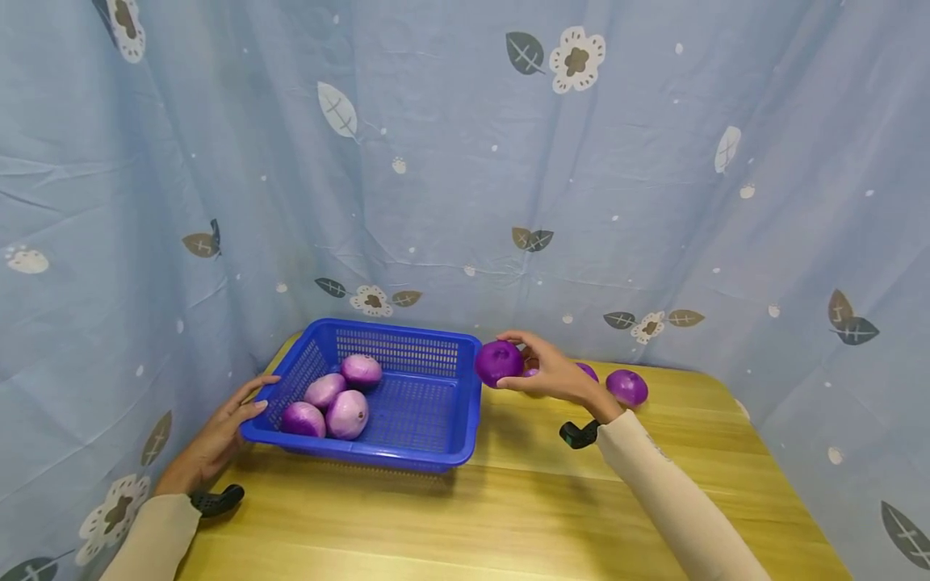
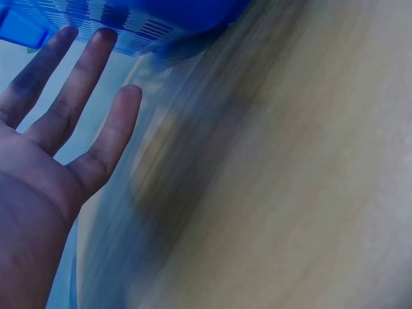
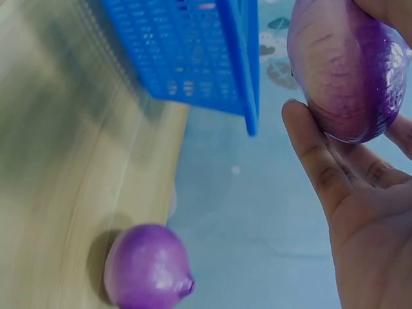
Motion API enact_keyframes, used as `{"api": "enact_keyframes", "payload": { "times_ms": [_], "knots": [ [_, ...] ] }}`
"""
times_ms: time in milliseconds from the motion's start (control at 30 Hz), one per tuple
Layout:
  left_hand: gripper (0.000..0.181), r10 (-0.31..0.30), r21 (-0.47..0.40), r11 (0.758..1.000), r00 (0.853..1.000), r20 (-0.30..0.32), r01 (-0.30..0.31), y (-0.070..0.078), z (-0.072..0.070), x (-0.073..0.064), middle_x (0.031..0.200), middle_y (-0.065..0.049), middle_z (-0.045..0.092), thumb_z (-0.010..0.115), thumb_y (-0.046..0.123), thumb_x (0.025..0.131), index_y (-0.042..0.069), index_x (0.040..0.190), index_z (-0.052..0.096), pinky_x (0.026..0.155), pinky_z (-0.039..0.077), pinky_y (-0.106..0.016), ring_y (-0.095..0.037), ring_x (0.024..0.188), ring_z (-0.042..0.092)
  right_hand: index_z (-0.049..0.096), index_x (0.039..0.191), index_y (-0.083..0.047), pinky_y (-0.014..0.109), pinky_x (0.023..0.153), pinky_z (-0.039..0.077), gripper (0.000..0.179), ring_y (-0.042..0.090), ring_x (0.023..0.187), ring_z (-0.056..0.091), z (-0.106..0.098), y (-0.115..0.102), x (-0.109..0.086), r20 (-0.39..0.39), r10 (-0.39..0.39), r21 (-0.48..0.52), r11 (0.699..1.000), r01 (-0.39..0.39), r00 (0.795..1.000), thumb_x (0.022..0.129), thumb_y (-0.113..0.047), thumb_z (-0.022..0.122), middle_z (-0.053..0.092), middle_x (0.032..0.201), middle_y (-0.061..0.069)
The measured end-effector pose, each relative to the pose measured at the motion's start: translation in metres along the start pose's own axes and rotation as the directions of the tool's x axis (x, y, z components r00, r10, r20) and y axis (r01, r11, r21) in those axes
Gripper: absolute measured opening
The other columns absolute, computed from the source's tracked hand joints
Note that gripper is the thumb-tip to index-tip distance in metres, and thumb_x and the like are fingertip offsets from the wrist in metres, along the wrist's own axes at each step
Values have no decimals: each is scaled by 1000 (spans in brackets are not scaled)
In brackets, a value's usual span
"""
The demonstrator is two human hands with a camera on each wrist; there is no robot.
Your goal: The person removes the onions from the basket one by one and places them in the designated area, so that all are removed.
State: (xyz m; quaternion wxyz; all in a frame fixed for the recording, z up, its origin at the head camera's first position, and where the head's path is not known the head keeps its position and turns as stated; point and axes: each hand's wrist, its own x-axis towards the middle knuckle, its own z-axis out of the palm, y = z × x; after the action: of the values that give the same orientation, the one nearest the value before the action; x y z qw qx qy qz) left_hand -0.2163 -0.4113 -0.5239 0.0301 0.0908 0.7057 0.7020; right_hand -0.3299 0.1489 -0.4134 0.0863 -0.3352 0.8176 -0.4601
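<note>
My right hand [image 1: 548, 373] holds a purple onion [image 1: 498, 363] between thumb and fingers, just off the right rim of a blue plastic basket [image 1: 465, 420]. The right wrist view shows that onion [image 3: 347, 71] up close, pale on one side, dark purple on the other. My left hand [image 1: 227, 424] is at the basket's left side, fingertips at the rim. In the left wrist view, the fingers [image 2: 77, 90] are spread and fairly straight, with two tips against the slatted wall. Several pink-and-purple onions [image 1: 347, 415] lie in the left part of the basket.
More onions rest on the wooden table [image 1: 552, 500] at the right: one in plain sight [image 1: 627, 388], others partly hidden behind my right hand and wrist. A blue patterned curtain [image 1: 450, 161] hangs close behind the table and along both sides.
</note>
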Motion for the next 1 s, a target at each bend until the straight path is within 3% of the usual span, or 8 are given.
{"api": "enact_keyframes", "payload": {
  "times_ms": [200, 367, 533, 867, 1000],
  "knots": [
    [48, -5, 9, 1000, 1000, -4, 5, 0, 0, 0, 140, 8, 43, 44, 21, 111, 24, 159, 36, 89, 57, -31, -7, 113, 63, 50, 147, -23, 45, 89, 56, 75, 27, 100, 64, -9, 12, -17, -53, 3, -35, 999, -5, 999, 83, -30, 89, 61, 126, 6],
    [48, -3, 21, 1000, 1000, 4, 3, 2, 0, 2, 141, 8, 40, 44, 21, 111, 23, 159, 36, 89, 57, -32, -6, 114, 63, 50, 147, -28, 44, 84, 55, 77, 28, 100, 62, -12, 28, -30, -97, 21, -92, 995, -30, 995, 82, -40, 88, 60, 127, 2],
    [48, -1, 26, 1000, 1000, -5, 1, 1, 0, 1, 139, 9, 43, 43, 20, 111, 23, 159, 36, 87, 58, -33, -7, 112, 64, 50, 149, -26, 39, 79, 55, 79, 29, 97, 60, -12, 43, -38, -106, 35, -143, 988, -50, 994, 82, -47, 86, 59, 128, 1],
    [48, 7, 18, 1000, 1000, -18, -7, 0, -1, -1, 136, 9, 46, 43, 20, 111, 25, 158, 37, 85, 59, -32, -9, 108, 66, 51, 151, -17, 45, 85, 55, 80, 31, 103, 62, -9, 61, -49, -108, 50, -129, 990, -64, 993, 83, -44, 86, 57, 138, 0],
    [47, 11, 9, 1000, 1000, -13, -11, 0, -1, -1, 138, 11, 45, 43, 19, 111, 24, 158, 38, 85, 58, -31, -9, 109, 66, 52, 149, -17, 47, 86, 55, 79, 30, 102, 60, -8, 70, -53, -112, 60, -147, 986, -76, 992, 82, -41, 88, 60, 131, 4]
  ]
}}
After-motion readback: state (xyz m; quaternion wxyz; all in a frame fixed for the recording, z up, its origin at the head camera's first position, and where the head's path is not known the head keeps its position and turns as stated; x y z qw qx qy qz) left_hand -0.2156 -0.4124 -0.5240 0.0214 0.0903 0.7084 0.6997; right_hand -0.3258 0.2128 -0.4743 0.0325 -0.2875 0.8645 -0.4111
